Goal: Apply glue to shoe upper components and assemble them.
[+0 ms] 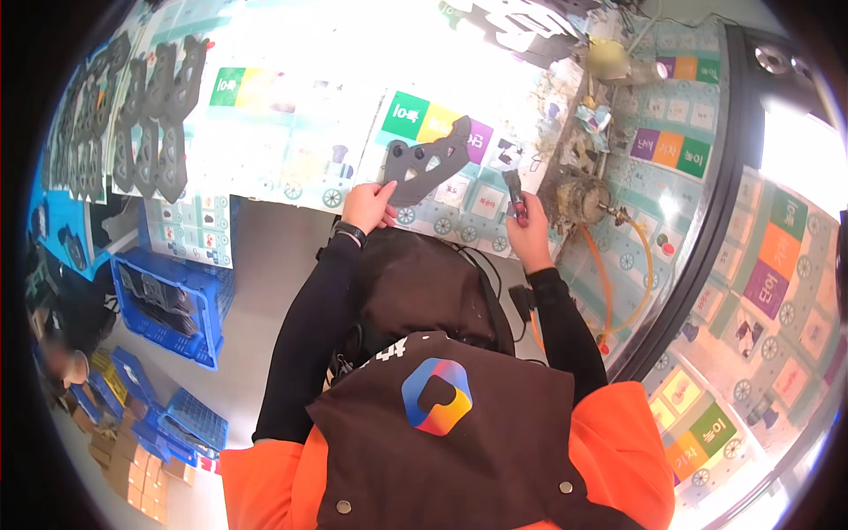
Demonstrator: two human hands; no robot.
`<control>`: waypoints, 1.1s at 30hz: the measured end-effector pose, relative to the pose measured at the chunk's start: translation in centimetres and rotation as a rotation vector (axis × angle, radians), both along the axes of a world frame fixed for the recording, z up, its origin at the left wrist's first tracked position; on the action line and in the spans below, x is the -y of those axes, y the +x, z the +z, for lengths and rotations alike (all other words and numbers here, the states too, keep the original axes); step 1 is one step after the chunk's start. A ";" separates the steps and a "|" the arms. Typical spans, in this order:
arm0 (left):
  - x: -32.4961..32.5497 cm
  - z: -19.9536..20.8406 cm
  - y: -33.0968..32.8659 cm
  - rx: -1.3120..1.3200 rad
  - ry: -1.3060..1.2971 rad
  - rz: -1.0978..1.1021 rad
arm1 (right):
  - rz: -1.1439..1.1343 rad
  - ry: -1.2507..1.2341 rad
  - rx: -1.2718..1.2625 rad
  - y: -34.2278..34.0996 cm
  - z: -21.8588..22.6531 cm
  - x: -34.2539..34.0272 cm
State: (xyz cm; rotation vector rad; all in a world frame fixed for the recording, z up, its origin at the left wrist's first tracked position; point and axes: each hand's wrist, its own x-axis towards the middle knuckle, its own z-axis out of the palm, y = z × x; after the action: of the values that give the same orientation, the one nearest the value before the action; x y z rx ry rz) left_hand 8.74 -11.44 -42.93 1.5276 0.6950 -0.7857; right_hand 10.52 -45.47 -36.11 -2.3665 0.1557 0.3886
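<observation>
Near the table's front edge, a flat dark grey moulded part with several cut-out holes lies tilted over the table. My left hand is closed on its lower left end, thumb on top. To the right, my right hand is closed round a small hand tool with red handles and a dark head, which looks like nippers. Its head points up and away from me, apart from the grey part. I cannot tell whether its jaws are apart.
Many similar grey parts lie in rows at the table's far left. A blue crate with dark parts stands below. Orange and yellow hoses hang at the right, beside a cluttered strip. A person is at the left edge.
</observation>
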 end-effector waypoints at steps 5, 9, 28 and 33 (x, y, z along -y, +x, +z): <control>-0.5 0.1 -0.1 -0.057 -0.094 0.045 | -0.028 0.503 -0.565 1.9 3.9 -5.4; -0.4 0.0 -0.1 -0.048 -0.044 0.029 | 0.131 0.335 -0.590 3.2 5.2 -10.4; -0.5 -0.5 0.0 -0.038 -0.060 0.004 | 0.097 0.321 -0.483 1.8 2.7 -12.0; -0.6 -0.4 0.1 -0.021 -0.040 -0.024 | 0.147 0.318 -0.548 1.8 2.1 -12.2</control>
State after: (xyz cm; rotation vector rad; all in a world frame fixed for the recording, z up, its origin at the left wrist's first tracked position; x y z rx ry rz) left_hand 8.88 -10.79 -43.33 1.4956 0.6739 -0.8296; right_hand 12.28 -33.29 -34.02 -1.9156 0.1592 1.0488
